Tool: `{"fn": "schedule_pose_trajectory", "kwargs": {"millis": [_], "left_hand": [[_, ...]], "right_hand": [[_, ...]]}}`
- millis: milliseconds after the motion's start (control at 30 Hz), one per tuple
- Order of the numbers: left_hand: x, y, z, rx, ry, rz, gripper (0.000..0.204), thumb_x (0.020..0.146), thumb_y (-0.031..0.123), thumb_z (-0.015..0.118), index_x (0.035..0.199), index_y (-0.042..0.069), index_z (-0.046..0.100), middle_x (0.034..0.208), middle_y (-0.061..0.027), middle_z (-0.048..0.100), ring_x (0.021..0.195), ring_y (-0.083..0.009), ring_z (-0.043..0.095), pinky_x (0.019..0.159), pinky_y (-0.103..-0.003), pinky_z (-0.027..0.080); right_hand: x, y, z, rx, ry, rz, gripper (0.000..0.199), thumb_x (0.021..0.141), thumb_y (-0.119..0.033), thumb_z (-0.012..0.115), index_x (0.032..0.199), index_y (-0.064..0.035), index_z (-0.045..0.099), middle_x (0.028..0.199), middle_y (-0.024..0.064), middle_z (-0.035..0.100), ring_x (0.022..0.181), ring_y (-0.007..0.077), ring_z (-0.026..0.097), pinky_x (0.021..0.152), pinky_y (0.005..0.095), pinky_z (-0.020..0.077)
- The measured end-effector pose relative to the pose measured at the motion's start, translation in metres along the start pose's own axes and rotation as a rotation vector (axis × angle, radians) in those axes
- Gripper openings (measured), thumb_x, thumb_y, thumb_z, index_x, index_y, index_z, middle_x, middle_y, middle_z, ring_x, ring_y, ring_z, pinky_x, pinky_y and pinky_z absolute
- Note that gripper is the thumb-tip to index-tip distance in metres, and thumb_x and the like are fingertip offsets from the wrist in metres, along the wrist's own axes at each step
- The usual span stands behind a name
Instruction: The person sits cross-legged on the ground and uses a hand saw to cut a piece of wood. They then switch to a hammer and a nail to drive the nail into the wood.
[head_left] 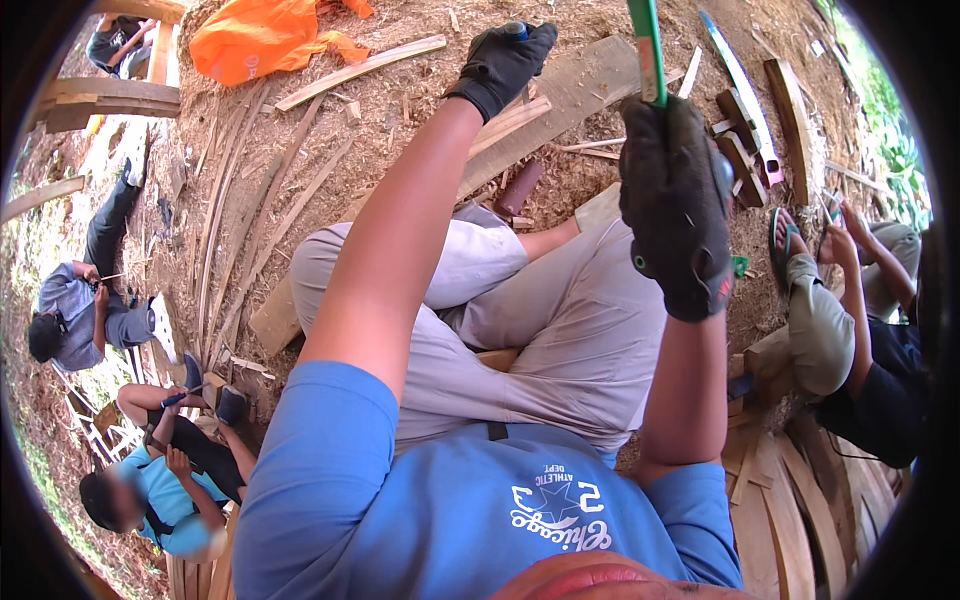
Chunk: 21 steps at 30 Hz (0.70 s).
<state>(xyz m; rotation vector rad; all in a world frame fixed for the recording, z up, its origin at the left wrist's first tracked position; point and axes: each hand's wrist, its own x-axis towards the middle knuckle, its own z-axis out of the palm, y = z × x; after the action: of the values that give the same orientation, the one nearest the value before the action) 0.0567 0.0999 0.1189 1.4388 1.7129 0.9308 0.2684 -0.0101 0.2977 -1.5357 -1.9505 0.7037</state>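
Note:
My left hand (505, 68), in a black glove, is closed around a handle whose blue rounded end (516, 31) shows above the fist. The rest of that tool is hidden. Beneath this hand lies a wide wooden board (590, 92), with a narrower pale strip of wood (512, 125) on it. My right hand (675, 200), also black-gloved, is raised and wrapped around a long green tool (648, 50). Its upper end runs out of view, so I cannot tell its kind. A brown cylinder (520, 188) rests on the ground between the hands, near my crossed legs.
Dark wooden blocks (738, 150) and a long flat blade (740, 90) lie at right. An orange bag (262, 42) is at the far left. Thin wood strips (225, 200) cover the left ground. People sit at left (75, 310), lower left (170, 470) and right (870, 330).

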Motion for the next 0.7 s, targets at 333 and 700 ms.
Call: {"fn": "schedule_pose_trajectory", "kwargs": {"millis": [333,700], "left_hand": [[0.006,-0.011,0.030,0.163,0.016,0.213,0.042,0.106,0.045,0.050,0.092,0.008,0.068,0.076,-0.0136,0.067,0.082,-0.0348,0.069,0.083,-0.045,0.053],[0.001,-0.021,0.026,-0.143,-0.040,0.205,0.039,0.104,0.044,0.059,0.087,0.009,0.066,0.074,-0.0061,0.065,0.076,-0.0222,0.065,0.077,-0.038,0.052]], "right_hand": [[0.004,-0.016,0.005,-0.356,-0.146,-0.279,0.022,0.109,-0.025,0.056,0.101,-0.0040,0.057,0.075,0.0188,0.065,0.069,0.0393,0.066,0.061,0.0505,0.0486],[-0.003,0.007,0.010,-0.319,-0.258,-0.045,0.020,0.107,-0.021,0.058,0.097,-0.0046,0.056,0.073,0.0191,0.062,0.067,0.0370,0.065,0.057,0.0478,0.0470]]}}
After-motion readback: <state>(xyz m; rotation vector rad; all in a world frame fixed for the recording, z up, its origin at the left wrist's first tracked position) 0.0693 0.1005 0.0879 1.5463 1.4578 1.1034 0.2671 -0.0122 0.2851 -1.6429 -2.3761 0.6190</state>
